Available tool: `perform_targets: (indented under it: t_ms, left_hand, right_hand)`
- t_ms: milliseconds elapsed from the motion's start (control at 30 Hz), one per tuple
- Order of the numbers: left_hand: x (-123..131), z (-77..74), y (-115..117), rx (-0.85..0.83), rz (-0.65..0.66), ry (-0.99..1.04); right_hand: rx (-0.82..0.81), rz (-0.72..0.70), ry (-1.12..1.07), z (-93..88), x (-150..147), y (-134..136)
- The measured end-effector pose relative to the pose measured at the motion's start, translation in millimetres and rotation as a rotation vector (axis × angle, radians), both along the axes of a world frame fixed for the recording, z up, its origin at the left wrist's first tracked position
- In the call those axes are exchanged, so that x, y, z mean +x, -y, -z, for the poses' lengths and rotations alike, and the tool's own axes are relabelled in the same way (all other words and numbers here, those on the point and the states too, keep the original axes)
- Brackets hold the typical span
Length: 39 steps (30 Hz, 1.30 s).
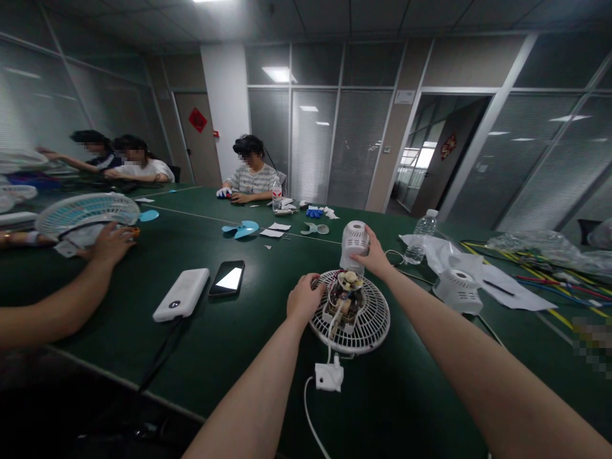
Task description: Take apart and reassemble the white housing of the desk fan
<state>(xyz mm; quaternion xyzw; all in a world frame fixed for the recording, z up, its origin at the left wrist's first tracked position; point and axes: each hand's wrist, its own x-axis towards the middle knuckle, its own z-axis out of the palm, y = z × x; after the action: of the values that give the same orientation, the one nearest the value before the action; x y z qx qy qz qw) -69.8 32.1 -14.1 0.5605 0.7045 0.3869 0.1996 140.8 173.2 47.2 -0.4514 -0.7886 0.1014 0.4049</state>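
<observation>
My right hand (373, 255) grips a white plastic motor housing (354, 241) with vent slots, held upright just beyond the fan. My left hand (306, 298) is closed at the left rim of a round white fan grille (375, 319), which lies on the table; a small dark spot shows by its fingertips, too small to name. On top of the grille sits an exposed fan motor (348, 296) with wires. From it a white cable runs down to a small white plastic part (329, 376) near me.
Left of me lie a white power bank (182, 294) and a phone (227, 278). A co-worker's hand (112, 245) rests at another fan grille (90, 213). To the right stand a water bottle (421, 239) and another white housing (458, 290); blue fan blades (241, 229) lie farther back.
</observation>
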Motion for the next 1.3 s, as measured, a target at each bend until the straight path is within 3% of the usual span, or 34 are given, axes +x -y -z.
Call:
perform_targets:
  t_ms: [267,700,1133,1300]
  left_hand:
    - [0,-2.1,1,-0.013,-0.004,0.010]
    - [1,-2.8,3,0.034,-0.004,0.053]
    - [0,-0.2,1,0.047,-0.001,0.031]
    - [0,-1.3,1,0.033,-0.002,0.025]
  right_hand:
    - [-0.068,0.082,0.031,2.7,2,1]
    - [0.090,0.025,-0.085,14.8,7,-19]
    - [0.058,0.013,-0.104,16.6,19,-23]
    - [0.060,-0.052,-0.128,13.7,18,-18]
